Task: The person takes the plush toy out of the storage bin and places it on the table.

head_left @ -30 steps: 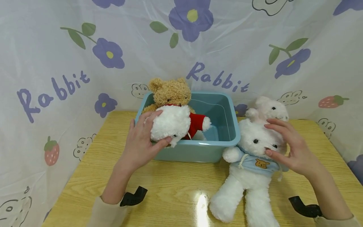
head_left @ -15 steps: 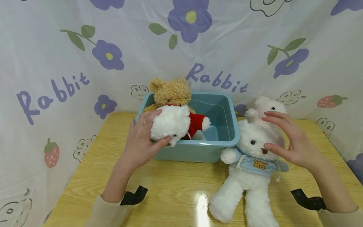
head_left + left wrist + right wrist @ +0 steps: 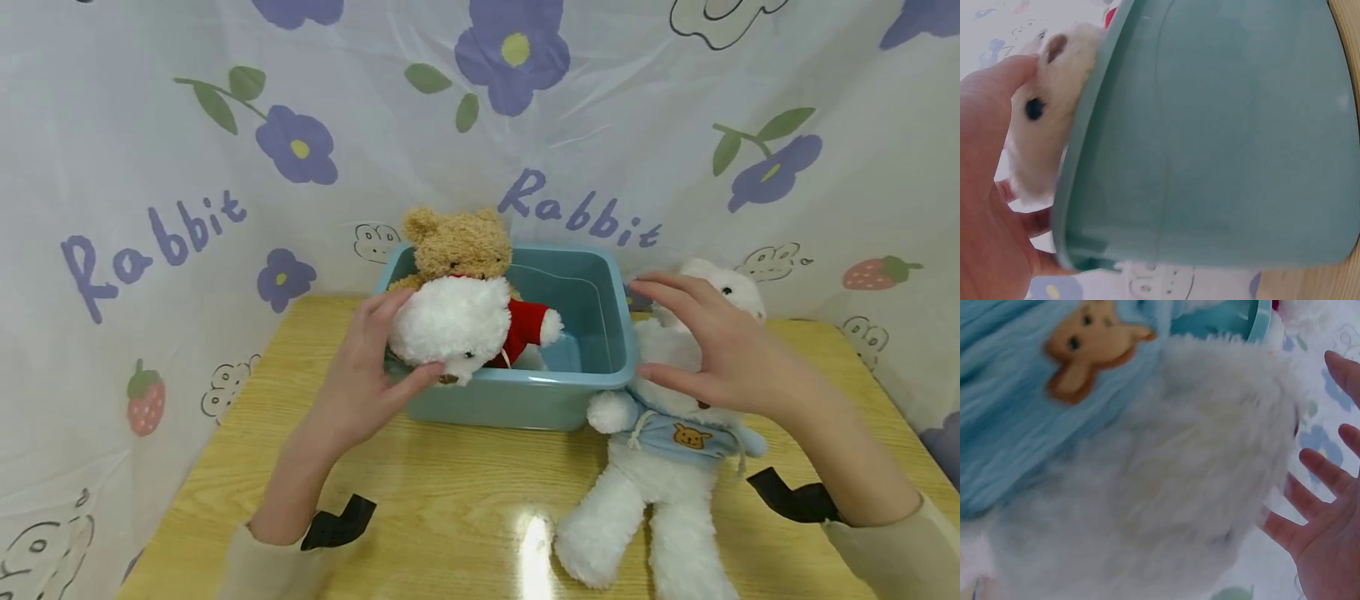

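Closer to the tub (image 3: 517, 402) than in the earlier frames, the right hand (image 3: 738, 358) now has its fingertips by the tub's right rim; it is spread, gripping nothing, before the head of the blue-shirted plush (image 3: 660, 437). Whether it brushes the fur is unclear. That plush lies on the bench (image 3: 450, 508), right of the tub and partly in front, with a pale plush (image 3: 738, 292) behind it. Beside the tub's left end, the left hand (image 3: 358, 367) grasps the head of the red-shirted plush (image 3: 453, 321), which sits inside, tipped over the near rim before the brown bear (image 3: 457, 242). Settling this toy seems the step in hand; the next move likely calls for tucking its head inside the rim.
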A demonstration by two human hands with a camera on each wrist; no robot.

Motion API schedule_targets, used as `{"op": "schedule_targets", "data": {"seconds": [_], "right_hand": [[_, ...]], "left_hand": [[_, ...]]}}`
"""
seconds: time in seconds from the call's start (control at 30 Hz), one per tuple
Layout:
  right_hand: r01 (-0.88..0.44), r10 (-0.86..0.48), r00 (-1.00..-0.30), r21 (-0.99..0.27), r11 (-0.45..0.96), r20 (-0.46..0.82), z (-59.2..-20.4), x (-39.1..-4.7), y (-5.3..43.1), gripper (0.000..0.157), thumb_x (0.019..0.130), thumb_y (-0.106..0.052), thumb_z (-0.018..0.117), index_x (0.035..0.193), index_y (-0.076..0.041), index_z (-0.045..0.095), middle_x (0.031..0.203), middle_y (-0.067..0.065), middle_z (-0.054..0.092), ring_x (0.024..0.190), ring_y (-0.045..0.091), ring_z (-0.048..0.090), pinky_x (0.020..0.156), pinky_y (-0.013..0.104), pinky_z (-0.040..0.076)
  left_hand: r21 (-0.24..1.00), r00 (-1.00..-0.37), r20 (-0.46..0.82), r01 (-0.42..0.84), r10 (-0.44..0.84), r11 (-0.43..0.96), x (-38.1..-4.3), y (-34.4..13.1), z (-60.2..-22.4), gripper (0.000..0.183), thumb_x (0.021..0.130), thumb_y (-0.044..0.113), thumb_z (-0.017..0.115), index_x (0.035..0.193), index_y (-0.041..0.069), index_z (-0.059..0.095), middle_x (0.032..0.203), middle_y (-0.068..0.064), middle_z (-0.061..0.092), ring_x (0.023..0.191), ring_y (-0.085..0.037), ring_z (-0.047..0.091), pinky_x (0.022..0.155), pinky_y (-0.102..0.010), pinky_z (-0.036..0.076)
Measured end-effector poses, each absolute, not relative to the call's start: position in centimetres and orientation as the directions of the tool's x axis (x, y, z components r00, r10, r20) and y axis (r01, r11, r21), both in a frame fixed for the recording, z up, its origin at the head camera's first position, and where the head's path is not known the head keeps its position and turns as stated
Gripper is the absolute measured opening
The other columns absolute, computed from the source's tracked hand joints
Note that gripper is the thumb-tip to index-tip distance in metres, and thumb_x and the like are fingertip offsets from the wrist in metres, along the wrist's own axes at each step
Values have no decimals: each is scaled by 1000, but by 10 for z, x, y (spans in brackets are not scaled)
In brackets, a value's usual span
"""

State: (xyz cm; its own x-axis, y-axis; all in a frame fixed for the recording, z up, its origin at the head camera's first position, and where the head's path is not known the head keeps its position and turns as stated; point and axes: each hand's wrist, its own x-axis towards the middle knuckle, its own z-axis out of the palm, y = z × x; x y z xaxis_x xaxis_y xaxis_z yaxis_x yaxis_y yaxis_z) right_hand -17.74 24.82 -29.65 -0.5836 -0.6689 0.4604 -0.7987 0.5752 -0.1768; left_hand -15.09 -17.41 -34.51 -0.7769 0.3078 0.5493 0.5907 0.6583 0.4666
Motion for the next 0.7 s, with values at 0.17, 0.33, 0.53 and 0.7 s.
{"op": "schedule_targets", "data": {"seconds": [0.17,0.33,0.53,0.7], "right_hand": [[-839,-722,-530,-149,524,444,-292,-183,218,82,95,-47,73,158,-13,35,156,16,39,132,36,49,86,54,54],[-872,-747,-479,-153,464,461,-290,-185,188,92,88,-34,84,160,-11,31,159,16,35,138,37,44,89,52,53],[-899,-751,-420,-117,423,510,-290,-187,156,103,80,-28,91,160,-11,27,160,18,30,137,36,43,71,40,55],[-923,-766,-346,-51,381,542,-288,-190,126,107,75,-35,94,157,-11,29,157,22,32,137,42,41,74,44,56]], "left_hand": [[445,-785,550,564,284,695,-140,-193,-341,92,89,15,82,161,20,25,152,-16,33,128,-37,49,96,-58,46],[421,-773,575,559,267,714,-132,-211,-340,91,88,9,81,161,19,27,149,-17,34,126,-36,49,94,-56,45],[409,-786,566,529,248,743,-122,-224,-347,91,87,8,81,160,15,28,147,-19,35,122,-37,48,90,-55,45],[437,-829,520,464,205,770,-113,-233,-351,89,90,10,79,161,16,27,150,-19,33,125,-40,47,94,-61,44]]}}
